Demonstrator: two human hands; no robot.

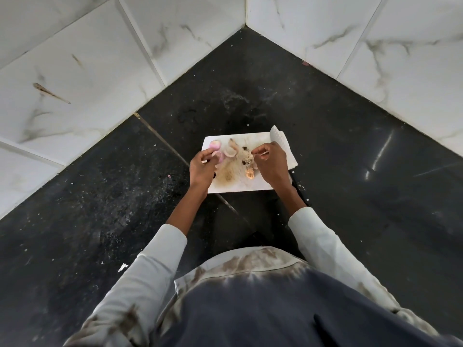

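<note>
I read this as peeling an onion on the white cutting board (250, 187), which lies on the dark desk (338, 151) in the corner between the tiled walls (75, 71). I judge the job well under way but not finished. The left hand (200, 167) sits at the board's left edge with its fingers curled, pinching at a pink onion piece (218, 156); I cannot tell exactly how the fingertips lie on it. The right hand (271, 162) is over the middle-right of the board, thumb and forefinger pressed together on a thin strip of skin (261, 153) that sticks out sideways. What looks done: the onion is cut open, and a pink half (215, 145) lies near the board's far left corner. A pale curved layer (230, 152) lies just right of it. Dry brown scraps (246, 159) and what seems to be a cut root end (249, 174) lie between the hands on a brownish smear. The knife (278, 137) rests along the board's right edge with its blade pointing to the far side. Neither hand holds it, so I take the cutting to be set aside for now. What I think is left is to strip the last skin from the pink pieces, clear the scraps, then slice.
</note>
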